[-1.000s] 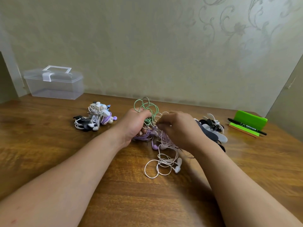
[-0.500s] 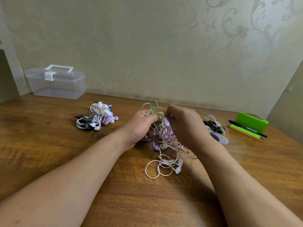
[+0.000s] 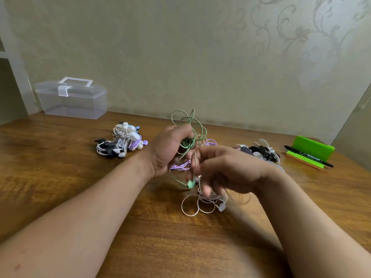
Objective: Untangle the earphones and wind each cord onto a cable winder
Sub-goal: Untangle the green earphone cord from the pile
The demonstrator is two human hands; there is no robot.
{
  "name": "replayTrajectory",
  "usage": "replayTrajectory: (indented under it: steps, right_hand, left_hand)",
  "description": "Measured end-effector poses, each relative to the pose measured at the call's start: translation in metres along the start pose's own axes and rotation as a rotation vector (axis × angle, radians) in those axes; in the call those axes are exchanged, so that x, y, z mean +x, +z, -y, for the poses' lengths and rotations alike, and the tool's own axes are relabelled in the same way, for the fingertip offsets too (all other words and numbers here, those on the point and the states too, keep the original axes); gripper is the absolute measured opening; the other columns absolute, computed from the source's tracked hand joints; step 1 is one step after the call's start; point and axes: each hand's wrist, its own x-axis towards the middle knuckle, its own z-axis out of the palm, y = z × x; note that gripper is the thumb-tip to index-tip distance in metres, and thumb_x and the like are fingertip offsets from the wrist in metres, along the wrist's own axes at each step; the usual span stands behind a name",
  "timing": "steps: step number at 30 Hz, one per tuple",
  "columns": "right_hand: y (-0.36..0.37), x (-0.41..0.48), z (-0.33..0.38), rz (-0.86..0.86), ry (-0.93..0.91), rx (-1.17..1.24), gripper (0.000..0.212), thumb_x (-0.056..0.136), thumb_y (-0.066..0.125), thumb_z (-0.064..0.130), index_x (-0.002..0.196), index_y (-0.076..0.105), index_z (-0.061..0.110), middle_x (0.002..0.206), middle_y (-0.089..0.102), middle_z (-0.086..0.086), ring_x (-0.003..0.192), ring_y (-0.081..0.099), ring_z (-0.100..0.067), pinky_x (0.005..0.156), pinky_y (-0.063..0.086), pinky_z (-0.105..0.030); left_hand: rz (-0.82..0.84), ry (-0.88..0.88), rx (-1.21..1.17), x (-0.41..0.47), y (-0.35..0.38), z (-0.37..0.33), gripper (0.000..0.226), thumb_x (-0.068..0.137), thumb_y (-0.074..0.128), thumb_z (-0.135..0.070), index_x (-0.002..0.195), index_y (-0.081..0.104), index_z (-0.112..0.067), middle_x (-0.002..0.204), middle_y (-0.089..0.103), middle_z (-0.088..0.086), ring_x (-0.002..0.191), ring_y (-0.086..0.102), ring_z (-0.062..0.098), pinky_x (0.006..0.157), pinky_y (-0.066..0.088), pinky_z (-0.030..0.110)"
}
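With left hand (image 3: 170,149), grips tangled green cord (image 3: 188,121), raised off wooden table (image 3: 60,167); with right hand (image 3: 230,169), curled and blurred, pinches a strand hanging to its green earbud (image 3: 190,184). Notes purple cord (image 3: 180,167) between hands, white cord (image 3: 192,207) looped on table beneath, cable winders (image 3: 261,152) heaped near right wrist.

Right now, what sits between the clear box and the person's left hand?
A small heap of earphones, white, black and purple, on the table; the head view shows it.

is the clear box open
No, the box has its lid down and the latch over its front edge.
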Motion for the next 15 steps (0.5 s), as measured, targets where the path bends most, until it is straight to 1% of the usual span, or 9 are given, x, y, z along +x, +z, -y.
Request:
replayTrajectory:
  steps: [2,4,7,8,9,10,11,13,15]
  right_hand:
    - [-0.001,0.001,-0.007,0.025,0.090,-0.056,0.012,0.096,0.055,-0.001,0.106,0.053,0.006,0.098,0.069,-0.017,0.065,0.071,-0.023,0.043,0.052,-0.025]
    - [-0.003,0.006,-0.015,-0.154,0.066,-0.232,0.007,0.097,0.056,-0.001,0.102,0.058,0.003,0.088,0.071,-0.015,0.065,0.069,-0.024,0.050,0.056,-0.030]
    - [-0.006,0.018,-0.022,-0.454,-0.063,-0.504,0.007,0.096,0.060,0.004,0.103,0.061,0.007,0.079,0.072,-0.017,0.066,0.068,-0.039,0.059,0.055,-0.044]
    - [-0.008,0.021,-0.024,-0.503,-0.090,-0.547,0.006,0.096,0.061,0.005,0.100,0.061,0.010,0.076,0.071,-0.015,0.063,0.067,-0.037,0.056,0.053,-0.043]
    - [-0.009,0.023,-0.025,-0.536,-0.113,-0.573,0.008,0.095,0.062,0.005,0.097,0.061,0.013,0.074,0.070,-0.010,0.060,0.066,-0.027,0.051,0.051,-0.035]
    - [-0.010,0.025,-0.026,-0.559,-0.138,-0.586,0.011,0.094,0.062,0.004,0.094,0.061,0.015,0.076,0.070,-0.005,0.061,0.065,-0.018,0.051,0.049,-0.026]
    - [-0.012,0.027,-0.027,-0.574,-0.161,-0.570,0.012,0.093,0.063,0.002,0.094,0.062,0.014,0.080,0.072,-0.005,0.066,0.066,-0.014,0.055,0.050,-0.023]
    - [-0.014,0.028,-0.026,-0.569,-0.207,-0.410,0.009,0.091,0.063,-0.001,0.093,0.062,0.008,0.083,0.073,-0.013,0.069,0.068,-0.019,0.061,0.053,-0.032]
    - [-0.016,0.020,-0.017,-0.483,-0.253,-0.208,0.006,0.088,0.062,0.000,0.091,0.063,0.006,0.073,0.066,-0.014,0.060,0.062,-0.021,0.060,0.048,-0.036]
  left_hand:
    - [-0.020,-0.037,0.116,0.001,0.001,0.004,0.023,0.082,0.054,-0.024,0.074,0.057,-0.004,0.053,0.054,0.014,0.049,0.048,0.027,0.039,0.030,0.019]
    - [-0.036,-0.053,0.217,0.002,0.005,0.008,0.020,0.083,0.057,-0.026,0.077,0.060,-0.007,0.058,0.061,0.014,0.047,0.051,0.024,0.044,0.036,0.022]
    - [-0.103,-0.029,0.250,0.005,0.005,0.011,0.016,0.089,0.060,-0.026,0.077,0.063,-0.016,0.068,0.067,0.013,0.054,0.053,0.023,0.053,0.042,0.026]
    - [-0.119,-0.014,0.234,0.006,0.003,0.012,0.015,0.092,0.059,-0.024,0.079,0.063,-0.018,0.071,0.067,0.014,0.057,0.054,0.024,0.054,0.042,0.027]
    - [-0.131,-0.002,0.230,0.006,0.002,0.011,0.015,0.094,0.058,-0.023,0.081,0.062,-0.018,0.074,0.067,0.014,0.059,0.055,0.024,0.054,0.043,0.027]
    - [-0.142,0.008,0.243,0.007,0.000,0.011,0.015,0.097,0.057,-0.021,0.083,0.062,-0.017,0.076,0.067,0.015,0.059,0.055,0.024,0.053,0.043,0.026]
    - [-0.151,0.015,0.249,0.006,-0.001,0.009,0.016,0.099,0.055,-0.019,0.085,0.061,-0.015,0.077,0.067,0.015,0.058,0.056,0.024,0.052,0.042,0.026]
    - [-0.148,0.019,0.173,0.005,-0.002,0.005,0.019,0.102,0.052,-0.017,0.085,0.059,-0.012,0.073,0.067,0.013,0.052,0.057,0.024,0.054,0.038,0.031]
    - [-0.094,-0.040,-0.067,0.003,-0.005,-0.004,0.022,0.104,0.050,-0.018,0.085,0.058,-0.010,0.068,0.065,0.010,0.045,0.054,0.021,0.050,0.036,0.029]
